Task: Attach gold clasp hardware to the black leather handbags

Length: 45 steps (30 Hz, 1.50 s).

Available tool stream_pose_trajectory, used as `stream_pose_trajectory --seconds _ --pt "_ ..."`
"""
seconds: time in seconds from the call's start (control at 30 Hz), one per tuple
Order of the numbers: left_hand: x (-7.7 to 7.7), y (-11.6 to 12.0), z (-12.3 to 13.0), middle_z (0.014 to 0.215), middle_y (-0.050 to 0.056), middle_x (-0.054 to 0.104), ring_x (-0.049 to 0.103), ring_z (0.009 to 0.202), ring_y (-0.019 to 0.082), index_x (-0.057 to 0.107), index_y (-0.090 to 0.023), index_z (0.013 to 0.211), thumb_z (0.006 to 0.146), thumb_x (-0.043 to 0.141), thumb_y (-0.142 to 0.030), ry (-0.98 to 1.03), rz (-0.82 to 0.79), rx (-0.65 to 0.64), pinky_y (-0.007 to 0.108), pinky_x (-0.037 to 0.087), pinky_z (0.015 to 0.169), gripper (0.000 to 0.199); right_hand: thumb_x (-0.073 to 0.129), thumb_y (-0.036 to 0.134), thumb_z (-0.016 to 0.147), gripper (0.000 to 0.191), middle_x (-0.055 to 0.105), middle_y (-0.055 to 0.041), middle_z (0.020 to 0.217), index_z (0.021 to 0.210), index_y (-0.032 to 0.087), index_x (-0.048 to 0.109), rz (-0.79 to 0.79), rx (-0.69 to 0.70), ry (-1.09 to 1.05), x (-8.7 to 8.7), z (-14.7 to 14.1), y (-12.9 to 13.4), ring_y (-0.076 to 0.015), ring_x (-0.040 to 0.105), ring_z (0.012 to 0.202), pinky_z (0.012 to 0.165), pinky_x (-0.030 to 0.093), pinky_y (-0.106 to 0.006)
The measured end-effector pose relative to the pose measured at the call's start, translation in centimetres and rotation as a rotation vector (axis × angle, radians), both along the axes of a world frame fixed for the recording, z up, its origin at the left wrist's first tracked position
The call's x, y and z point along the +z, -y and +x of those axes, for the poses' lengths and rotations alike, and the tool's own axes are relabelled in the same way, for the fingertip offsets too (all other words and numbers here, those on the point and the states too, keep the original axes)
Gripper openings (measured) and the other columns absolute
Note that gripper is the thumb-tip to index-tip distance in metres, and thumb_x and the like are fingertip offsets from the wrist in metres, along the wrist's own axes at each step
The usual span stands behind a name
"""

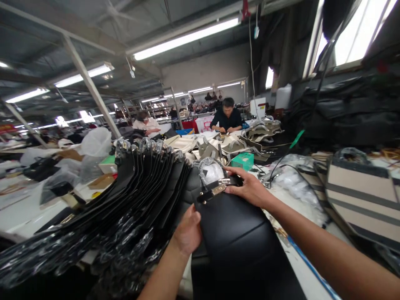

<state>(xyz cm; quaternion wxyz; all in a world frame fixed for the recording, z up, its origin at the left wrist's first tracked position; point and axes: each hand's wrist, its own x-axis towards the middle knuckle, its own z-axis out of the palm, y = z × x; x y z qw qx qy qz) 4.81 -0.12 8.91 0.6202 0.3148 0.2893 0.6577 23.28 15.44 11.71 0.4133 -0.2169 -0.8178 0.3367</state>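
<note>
A black leather bag panel [237,241] lies before me, with a plastic-wrapped handle [201,171] and a gold-coloured metal clasp [218,189] at its far end. My left hand [188,230] grips the panel's left edge, its fingers hidden behind the leather. At the clasp, my right hand [246,187] pinches a short black strap [235,181], thumb below and fingers above. Close on the left stands a long row of similar black bag panels [146,179], leaning against each other, their handles wrapped in clear plastic.
Beige and grey bag pieces [359,187] lie at the right, near crumpled clear plastic [296,179]. A green box [243,161] and a heap of beige pieces [209,146] sit beyond my hands. Across the table, a person in dark clothing [227,118] works; another person in white sits farther left.
</note>
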Motion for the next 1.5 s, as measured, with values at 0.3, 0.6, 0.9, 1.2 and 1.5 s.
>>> stream_pose_trajectory --seconds 0.3,0.6,0.9,1.2,1.5 --pt "5.1 0.0 -1.5 0.100 0.018 0.074 0.072 0.091 0.031 0.068 -0.008 0.105 0.080 0.072 -0.026 -0.143 -0.244 0.011 0.046 0.052 0.091 0.031 0.071 0.038 0.082 0.054 0.060 -0.0056 0.125 0.132 0.029 0.055 0.123 -0.236 0.028 1.1 -0.1 4.2 -0.0255 0.055 0.117 0.103 0.042 -0.043" --pt "6.3 3.1 0.1 0.105 0.017 0.074 0.070 0.099 0.031 0.061 -0.011 0.126 0.085 0.066 -0.035 0.049 -0.238 -0.072 0.045 0.050 0.095 0.048 0.064 0.023 0.088 0.048 0.055 -0.0101 0.133 0.134 0.026 0.052 0.660 -0.136 0.094 6.8 0.3 8.0 -0.0278 0.049 0.122 0.103 0.040 -0.048" --pt "6.0 4.8 2.5 0.103 0.015 0.075 0.069 0.102 0.031 0.060 -0.012 0.128 0.086 0.059 -0.050 0.164 -0.238 -0.175 0.045 0.047 0.097 0.057 0.066 0.023 0.085 0.013 0.065 0.0013 0.084 0.098 0.022 0.062 0.305 0.043 0.315 8.3 1.6 8.0 -0.0154 0.060 0.076 0.069 0.045 -0.026" --pt "6.0 6.2 5.2 0.108 0.012 0.074 0.066 0.109 0.031 0.056 -0.017 0.135 0.090 0.055 -0.047 0.109 -0.180 -0.154 0.045 0.045 0.102 0.054 0.068 0.020 0.080 0.015 0.063 0.0013 0.079 0.095 0.021 0.066 0.310 0.075 0.446 8.8 4.9 9.5 -0.0139 0.056 0.068 0.062 0.040 -0.024" --pt "4.1 6.5 5.8 0.114 0.014 0.072 0.061 0.118 0.034 0.052 -0.018 0.139 0.090 0.052 -0.052 0.131 -0.187 -0.236 0.051 0.043 0.105 0.060 0.069 0.024 0.084 0.006 0.062 0.0010 0.081 0.087 0.020 0.064 0.208 0.194 0.375 7.6 7.0 9.8 -0.0137 0.056 0.073 0.066 0.042 -0.023"
